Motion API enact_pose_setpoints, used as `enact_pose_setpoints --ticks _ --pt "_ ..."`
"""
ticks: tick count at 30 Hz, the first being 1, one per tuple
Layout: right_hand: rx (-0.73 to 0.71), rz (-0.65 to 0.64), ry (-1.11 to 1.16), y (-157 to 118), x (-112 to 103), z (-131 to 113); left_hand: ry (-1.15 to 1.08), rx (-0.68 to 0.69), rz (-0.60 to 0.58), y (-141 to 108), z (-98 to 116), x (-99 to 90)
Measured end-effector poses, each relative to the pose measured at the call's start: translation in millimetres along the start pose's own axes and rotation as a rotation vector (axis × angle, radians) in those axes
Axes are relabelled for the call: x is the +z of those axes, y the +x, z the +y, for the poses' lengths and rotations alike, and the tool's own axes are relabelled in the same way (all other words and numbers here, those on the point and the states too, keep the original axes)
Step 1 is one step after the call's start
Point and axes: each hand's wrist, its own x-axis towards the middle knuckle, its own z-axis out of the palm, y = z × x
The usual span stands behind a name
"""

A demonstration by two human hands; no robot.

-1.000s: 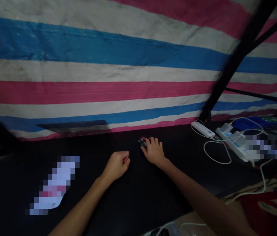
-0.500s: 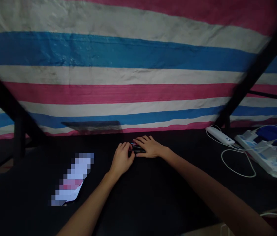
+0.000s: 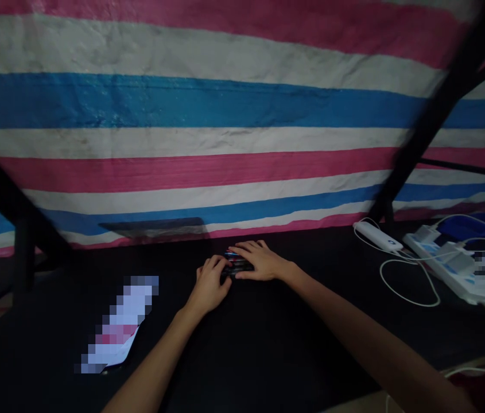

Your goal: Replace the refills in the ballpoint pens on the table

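Listing by size, we record: striped sheet [image 3: 182, 172], behind the black tabletop [image 3: 242, 344]; white power strip [image 3: 474, 288], tabletop's right; right hand [image 3: 264, 261] and left hand [image 3: 210, 284], mid-tabletop, touching pen-like sticks [image 3: 239, 265] between them, tightness indeterminable. The left, apart one second ago, now meets them, so both ends are flanked.

Striped sheet [image 3: 190, 106], phone [image 3: 117, 338] on black table [image 3: 259, 355], white power strip [image 3: 461, 283], looped cable [image 3: 423, 305]
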Motion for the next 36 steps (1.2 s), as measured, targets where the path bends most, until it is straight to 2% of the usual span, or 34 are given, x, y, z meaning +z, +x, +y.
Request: enact_pose_setpoints --ticks 7,14,17,19,21,27,31,36 --pt "0.161 0.117 0.035 -19 -2 15 -0.004 0.013 0.009 0 3 -2.9" --pt "0.351 0.492 0.258 -57 -2 28 -0.009 0.034 0.004 0 5 -9.0" --pt "0.490 0.590 0.399 -72 -8 35 0.007 0.092 -0.008 -1 8 -10.9" --pt "0.547 0.602 0.451 -80 -11 35 0.031 0.156 -0.020 -3 13 -10.9" --pt "0.543 0.596 0.452 -82 -11 28 0.067 0.212 -0.033 -4 19 -9.8" --pt "0.364 0.431 0.314 -68 0 -6 0.130 0.296 -0.089 -5 38 -2.3" --pt "0.298 0.376 0.313 -63 4 -17 0.075 0.243 -0.085 -6 36 4.9" --pt "0.307 0.409 0.325 -65 2 -15 -0.052 0.169 -0.129 -7 32 8.2"
